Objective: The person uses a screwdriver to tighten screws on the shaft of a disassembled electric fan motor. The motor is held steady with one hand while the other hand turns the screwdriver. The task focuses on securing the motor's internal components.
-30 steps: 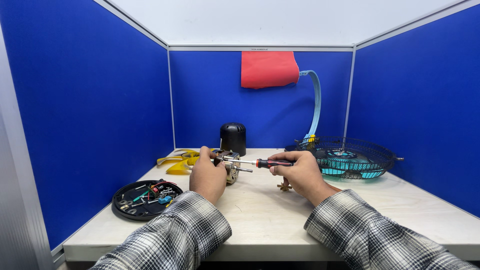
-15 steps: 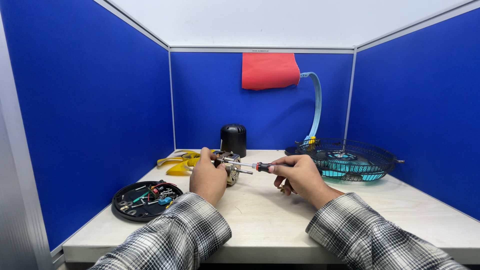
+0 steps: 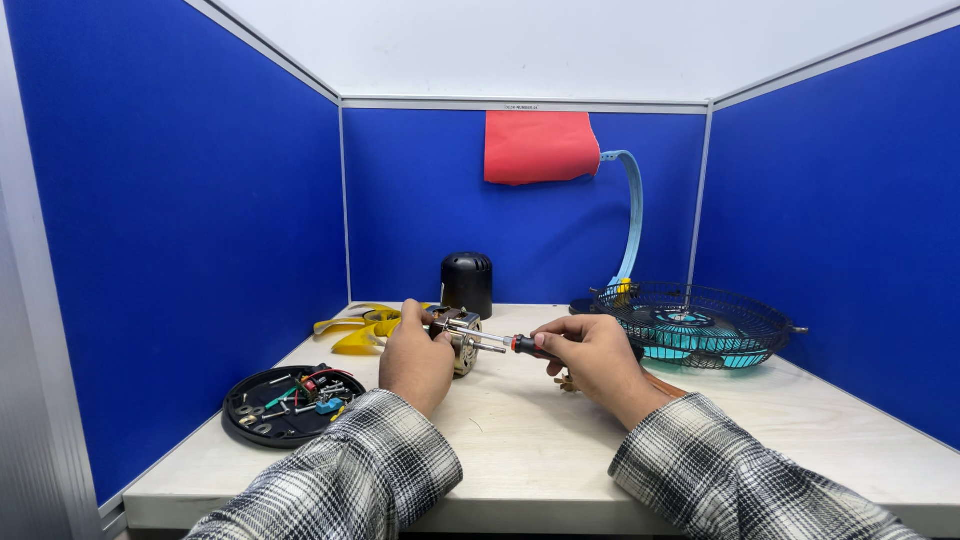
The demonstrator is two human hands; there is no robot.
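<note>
My left hand [image 3: 415, 358] grips a small metal fan motor [image 3: 462, 338] and holds it just above the white table [image 3: 540, 440]. My right hand [image 3: 592, 358] is closed around the black and red handle of a screwdriver [image 3: 500, 343]. The screwdriver's shaft points left, and its tip meets the motor. Both sleeves are grey plaid.
A round black fan base [image 3: 284, 404] with wires and loose screws lies at the left. Yellow fan blades [image 3: 362, 328] and a black motor cover [image 3: 467, 283] sit behind the hands. A wire fan guard [image 3: 690, 322] rests at the right. Blue partitions enclose the table; a red cloth [image 3: 538, 146] hangs at the back.
My right hand and the screwdriver have shifted slightly; the left hand stays on the motor.
</note>
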